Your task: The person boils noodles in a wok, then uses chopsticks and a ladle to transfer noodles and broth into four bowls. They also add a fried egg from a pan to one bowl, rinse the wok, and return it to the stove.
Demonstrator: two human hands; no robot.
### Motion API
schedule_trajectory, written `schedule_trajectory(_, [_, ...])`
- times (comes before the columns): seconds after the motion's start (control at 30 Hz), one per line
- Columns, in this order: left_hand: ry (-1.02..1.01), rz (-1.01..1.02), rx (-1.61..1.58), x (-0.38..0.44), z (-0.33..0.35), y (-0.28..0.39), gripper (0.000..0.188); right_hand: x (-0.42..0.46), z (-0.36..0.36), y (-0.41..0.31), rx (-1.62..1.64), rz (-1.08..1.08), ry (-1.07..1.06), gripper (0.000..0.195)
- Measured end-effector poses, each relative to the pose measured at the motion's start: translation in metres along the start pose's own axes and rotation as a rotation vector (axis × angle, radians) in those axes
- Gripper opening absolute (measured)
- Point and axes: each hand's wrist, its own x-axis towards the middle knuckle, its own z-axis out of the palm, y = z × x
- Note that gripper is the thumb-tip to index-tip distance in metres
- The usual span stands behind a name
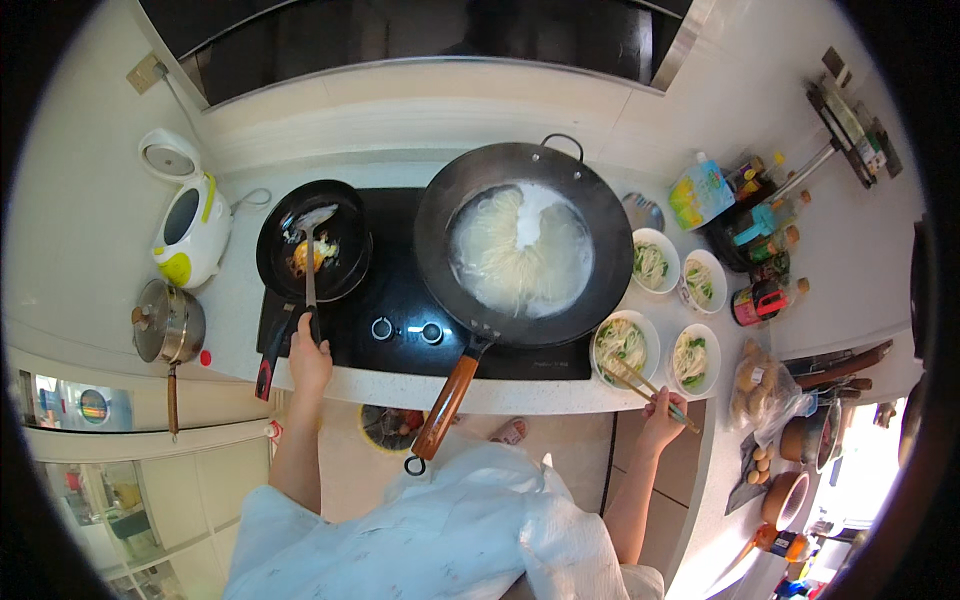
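Observation:
My left hand [310,361] grips the dark handle of a metal spatula [310,274], whose blade rests in a small black frying pan [352,262]. A browned fried egg [324,250] lies in that pan beside the spatula's shaft. My right hand [663,421] holds a pair of wooden chopsticks [642,385], their tips over the rim of a white bowl [654,341] of noodles with green leaves. Between my hands, a big wok [437,217] holds pale noodles [504,259] in whitish water. Its wooden handle [446,405] points toward my body.
Three more white bowls [715,364] of noodles and greens stand close together right of the wok. Behind them are sauce bottles [757,301] and a spouted pouch [697,196]. A rice cooker [196,229] with raised lid and a lidded saucepan [191,322] stand left of the black cooktop [390,281].

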Motion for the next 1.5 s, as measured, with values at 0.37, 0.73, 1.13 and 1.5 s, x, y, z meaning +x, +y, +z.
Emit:
schedule_trajectory(0.37, [0.413,0.313,0.204,-0.005,-0.008,0.047,0.042,0.0,-0.008,0.004,0.013,0.014,0.028,0.017])
schedule_trajectory(0.73, [-0.285,0.278,0.055,-0.015,0.098,0.103,0.037,0.002,-0.006,-0.001,0.014,0.005,0.03,0.016])
schedule_trajectory(1.13, [-0.368,0.257,0.104,-0.008,0.11,0.119,0.034,0.004,-0.041,-0.009,0.195,0.071,0.015,0.015])
schedule_trajectory(1.5, [-0.269,0.365,0.286,-0.022,0.105,0.124,0.03,0.026,-0.072,-0.009,0.198,0.153,0.044,0.014])
